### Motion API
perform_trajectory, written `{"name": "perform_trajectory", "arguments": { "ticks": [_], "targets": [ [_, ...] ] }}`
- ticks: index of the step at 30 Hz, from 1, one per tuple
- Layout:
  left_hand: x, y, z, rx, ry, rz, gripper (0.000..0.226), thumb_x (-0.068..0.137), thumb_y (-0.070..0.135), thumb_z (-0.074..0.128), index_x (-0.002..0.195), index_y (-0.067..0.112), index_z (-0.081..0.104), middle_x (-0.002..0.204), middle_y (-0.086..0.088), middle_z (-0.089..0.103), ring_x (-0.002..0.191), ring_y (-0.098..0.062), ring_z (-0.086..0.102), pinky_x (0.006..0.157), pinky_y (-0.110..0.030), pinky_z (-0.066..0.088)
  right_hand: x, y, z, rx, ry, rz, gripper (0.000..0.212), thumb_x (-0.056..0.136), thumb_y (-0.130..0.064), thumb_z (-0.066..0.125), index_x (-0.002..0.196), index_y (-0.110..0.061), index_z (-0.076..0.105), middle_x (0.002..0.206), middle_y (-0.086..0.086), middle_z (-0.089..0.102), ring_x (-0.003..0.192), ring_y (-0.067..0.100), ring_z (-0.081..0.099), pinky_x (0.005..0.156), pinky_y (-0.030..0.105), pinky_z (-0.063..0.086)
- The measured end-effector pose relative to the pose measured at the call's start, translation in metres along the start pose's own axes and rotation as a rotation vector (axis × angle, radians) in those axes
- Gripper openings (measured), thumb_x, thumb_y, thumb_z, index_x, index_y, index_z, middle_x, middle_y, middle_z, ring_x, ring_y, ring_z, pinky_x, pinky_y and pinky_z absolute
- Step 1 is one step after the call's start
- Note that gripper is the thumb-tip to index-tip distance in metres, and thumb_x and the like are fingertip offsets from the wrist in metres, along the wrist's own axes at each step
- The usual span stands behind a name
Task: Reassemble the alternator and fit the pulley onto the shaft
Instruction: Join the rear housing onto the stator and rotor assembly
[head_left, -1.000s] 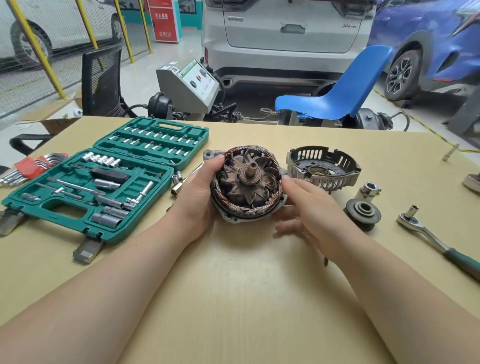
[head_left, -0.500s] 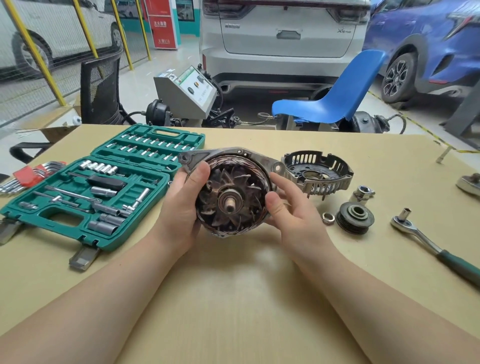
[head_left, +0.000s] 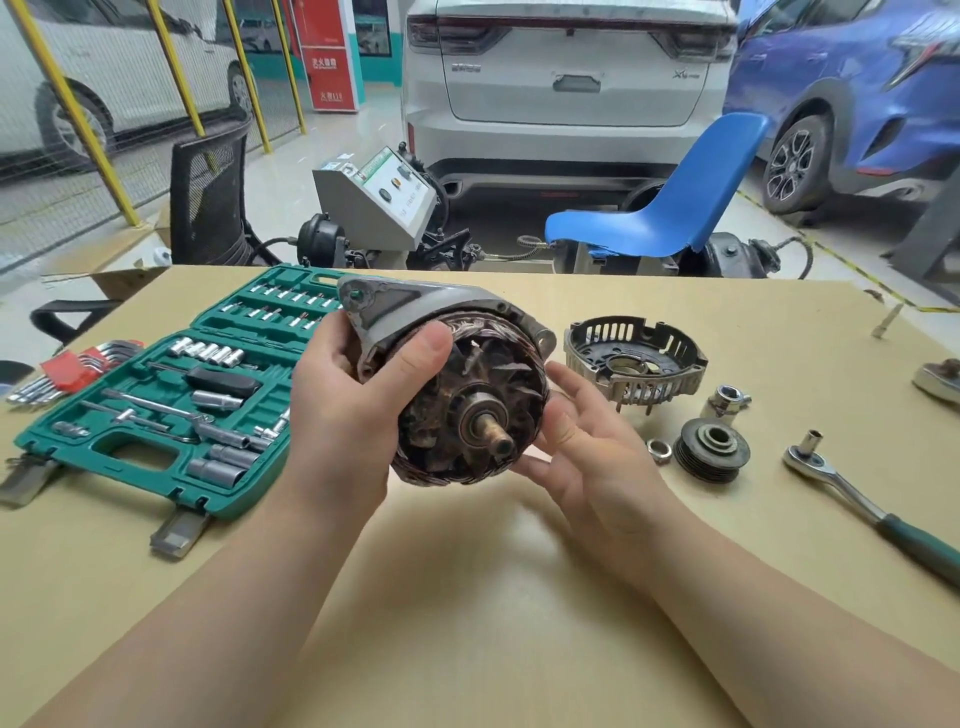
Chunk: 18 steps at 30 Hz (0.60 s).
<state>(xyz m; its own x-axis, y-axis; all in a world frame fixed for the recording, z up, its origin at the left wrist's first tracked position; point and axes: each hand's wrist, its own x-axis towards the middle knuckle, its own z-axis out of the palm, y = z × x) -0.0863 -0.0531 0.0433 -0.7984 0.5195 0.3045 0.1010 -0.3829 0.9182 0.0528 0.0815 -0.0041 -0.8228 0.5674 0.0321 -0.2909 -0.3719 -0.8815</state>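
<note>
Alternator (head_left: 457, 395) in left hand (head_left: 343, 415) | pulley (head_left: 711, 451), ratchet (head_left: 852, 493) right | socket case (head_left: 171, 395) left

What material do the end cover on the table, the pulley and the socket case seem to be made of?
End cover: probably cast aluminium, dull grey, with moulded vent slots.
Pulley: likely steel, dark and grooved, somewhat tarnished.
Socket case: moulded plastic, matte green, with shaped recesses.

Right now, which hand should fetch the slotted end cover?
Right hand: it merely rests open beside the rusty alternator body, nearest the grey slotted end cover. The left hand carries the body.
</note>
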Motion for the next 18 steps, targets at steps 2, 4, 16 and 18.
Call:
{"name": "perform_trajectory", "arguments": {
  "ticks": [2, 4, 16, 18],
  "targets": [
    [-0.007, 0.003, 0.001, 0.067, -0.034, 0.077, 0.060, 0.071, 0.041, 0.090, 0.124, 0.020, 0.069, 0.117, -0.005, 0.080, 0.108, -0.030, 0.078, 0.095, -0.053, 0.064, -0.002, -0.005, 0.005, 0.138, -0.083, 0.078, 0.058, 0.104, -0.038, 0.050, 0.154, -0.010, 0.040, 0.156, 0.016, 0.046, 0.139, 0.032, 0.048, 0.109, 0.054, 0.045],
    [-0.014, 0.004, 0.001, 0.176, -0.110, 0.201, 0.064, 0.071, 0.040, 0.093, 0.127, 0.022, 0.067, 0.116, -0.001, 0.080, 0.106, -0.024, 0.079, 0.087, -0.039, 0.066, -0.004, -0.009, 0.008, 0.308, -0.087, 0.159, 0.070, 0.108, -0.053, 0.035, 0.158, -0.006, 0.031, 0.164, 0.024, 0.029, 0.152, 0.041, 0.028, 0.124, 0.061, 0.018],
    [-0.035, -0.020, 0.024, 0.701, -0.388, 1.103, 0.080, 0.078, 0.059, 0.091, 0.125, 0.007, 0.054, 0.138, -0.012, 0.069, 0.132, -0.032, 0.066, 0.114, -0.053, 0.048, -0.011, -0.028, 0.008, 0.452, -0.013, 0.092, 0.094, 0.091, -0.074, 0.048, 0.151, -0.003, 0.040, 0.139, 0.018, 0.050, 0.126, 0.038, 0.052, 0.112, 0.054, 0.041],
    [-0.039, -0.024, 0.025, 0.733, -0.368, 1.201, 0.080, 0.077, 0.063, 0.090, 0.122, 0.008, 0.054, 0.139, -0.008, 0.068, 0.133, -0.031, 0.064, 0.116, -0.058, 0.044, -0.013, -0.036, 0.009, 0.451, -0.015, 0.031, 0.089, 0.091, -0.068, 0.048, 0.151, -0.004, 0.034, 0.146, 0.018, 0.041, 0.131, 0.039, 0.046, 0.112, 0.056, 0.040]
  ]
}}
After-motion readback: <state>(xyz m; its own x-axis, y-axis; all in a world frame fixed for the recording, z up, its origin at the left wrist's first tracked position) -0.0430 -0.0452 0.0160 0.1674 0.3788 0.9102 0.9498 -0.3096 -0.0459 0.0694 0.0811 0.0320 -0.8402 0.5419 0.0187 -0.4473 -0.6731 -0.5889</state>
